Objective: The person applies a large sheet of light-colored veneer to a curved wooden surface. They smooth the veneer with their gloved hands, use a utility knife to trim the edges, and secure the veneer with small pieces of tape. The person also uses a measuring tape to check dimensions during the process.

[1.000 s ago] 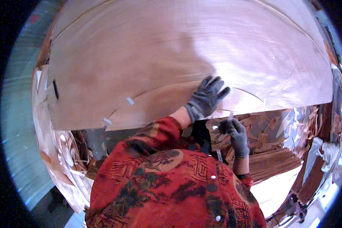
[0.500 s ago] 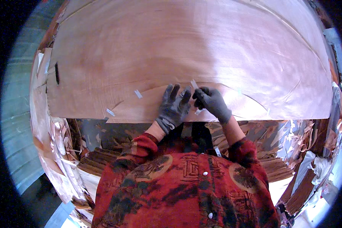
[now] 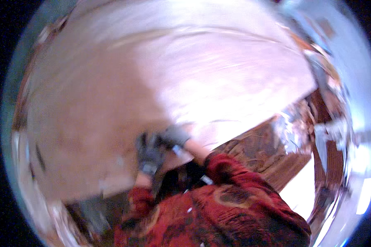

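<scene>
Head view, blurred. Veneer sheet (image 3: pixel 123 103): large, spread flat. Left hand (image 3: pixel 149 152), right hand (image 3: pixel 175 136): gloved, now side by side on sheet's near edge, since half a second ago; finger state unreadable. Scraps (image 3: pixel 268 148) beyond edge.

Both hands, left hand (image 3: pixel 149 151) and right hand (image 3: pixel 174 136), wear grey gloves below red patterned sleeves.

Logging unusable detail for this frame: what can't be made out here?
- Head view, motion blur: whether the gloved left hand and right hand grip anything or just press on the wood veneer sheet.
- Small pale strip by the hands: too blurred to identify.
- Veneer's near edge: partly hidden by the red sleeves.
- Clutter at right: smeared and bent by the fisheye rim.
</scene>
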A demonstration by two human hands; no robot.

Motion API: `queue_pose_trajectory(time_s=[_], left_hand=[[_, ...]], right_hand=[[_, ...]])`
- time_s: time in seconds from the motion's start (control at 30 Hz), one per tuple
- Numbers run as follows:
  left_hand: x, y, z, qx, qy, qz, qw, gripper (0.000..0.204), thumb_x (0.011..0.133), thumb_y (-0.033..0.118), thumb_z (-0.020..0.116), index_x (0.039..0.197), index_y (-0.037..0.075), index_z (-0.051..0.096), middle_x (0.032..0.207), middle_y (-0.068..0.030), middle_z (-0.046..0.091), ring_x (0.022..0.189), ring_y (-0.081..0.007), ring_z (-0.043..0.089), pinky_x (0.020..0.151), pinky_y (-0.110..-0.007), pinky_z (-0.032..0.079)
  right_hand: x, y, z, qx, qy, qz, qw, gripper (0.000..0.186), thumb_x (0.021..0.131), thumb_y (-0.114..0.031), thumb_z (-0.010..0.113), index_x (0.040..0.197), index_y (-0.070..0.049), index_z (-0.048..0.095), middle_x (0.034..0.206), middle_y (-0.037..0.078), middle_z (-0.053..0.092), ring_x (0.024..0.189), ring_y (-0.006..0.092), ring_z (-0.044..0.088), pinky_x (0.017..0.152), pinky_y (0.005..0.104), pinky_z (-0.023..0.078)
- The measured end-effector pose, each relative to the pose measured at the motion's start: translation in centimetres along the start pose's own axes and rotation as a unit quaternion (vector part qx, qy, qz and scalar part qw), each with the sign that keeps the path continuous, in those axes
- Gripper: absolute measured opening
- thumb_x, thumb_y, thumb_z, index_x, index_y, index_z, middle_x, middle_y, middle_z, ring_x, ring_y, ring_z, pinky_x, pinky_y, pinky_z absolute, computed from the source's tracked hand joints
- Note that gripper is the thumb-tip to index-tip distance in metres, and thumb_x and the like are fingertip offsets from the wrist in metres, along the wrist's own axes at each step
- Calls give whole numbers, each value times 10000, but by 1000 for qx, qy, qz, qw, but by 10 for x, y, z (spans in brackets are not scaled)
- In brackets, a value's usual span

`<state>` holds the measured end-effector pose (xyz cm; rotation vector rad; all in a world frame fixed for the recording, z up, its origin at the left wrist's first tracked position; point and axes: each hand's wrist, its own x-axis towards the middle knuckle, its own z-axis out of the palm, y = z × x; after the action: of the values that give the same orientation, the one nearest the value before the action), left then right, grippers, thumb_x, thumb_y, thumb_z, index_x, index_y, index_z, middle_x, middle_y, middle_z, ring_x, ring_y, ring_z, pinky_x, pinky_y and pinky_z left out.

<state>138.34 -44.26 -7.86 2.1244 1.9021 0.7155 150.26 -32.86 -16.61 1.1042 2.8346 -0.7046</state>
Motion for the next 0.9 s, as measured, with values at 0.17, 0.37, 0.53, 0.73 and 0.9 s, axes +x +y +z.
queue_pose_trajectory(time_s=[0.17,0.37,0.53,0.73,0.9], left_hand=[[-23,-31,5,171,9,43,984,565,705,223,571,1252,150,449,1328,-73,344,1290,-397,216,1044,-590,151],[-21,-21,4,176,-18,61,982,587,656,235,592,1223,159,465,1281,-96,342,1298,-416,176,1036,-610,136],[-24,-22,0,151,3,63,986,531,677,260,602,1184,158,482,1248,-106,355,1286,-433,180,1023,-617,151],[-10,-23,7,137,32,76,987,492,783,412,533,1199,150,513,1191,-73,460,1226,-281,325,1061,-554,112],[-7,-25,13,132,1,31,991,446,783,346,519,1209,217,496,1266,-103,402,1277,-370,232,1036,-563,148]], right_hand=[[-29,-71,-105,102,-34,179,978,341,799,-320,493,838,-30,668,928,202,637,876,323,625,765,408,481],[-37,-69,-145,153,-216,168,950,262,746,-267,559,777,-36,678,854,170,652,817,311,632,721,410,487],[-41,-67,-99,93,-173,49,979,230,733,-218,549,776,-29,672,811,160,651,770,315,630,698,429,482],[-61,-74,-58,105,-151,80,980,227,705,-263,626,845,-95,685,827,120,656,762,297,626,707,397,481],[-98,-53,-114,372,-146,85,913,174,799,-169,580,901,-41,638,751,87,641,661,162,598,621,284,470]])
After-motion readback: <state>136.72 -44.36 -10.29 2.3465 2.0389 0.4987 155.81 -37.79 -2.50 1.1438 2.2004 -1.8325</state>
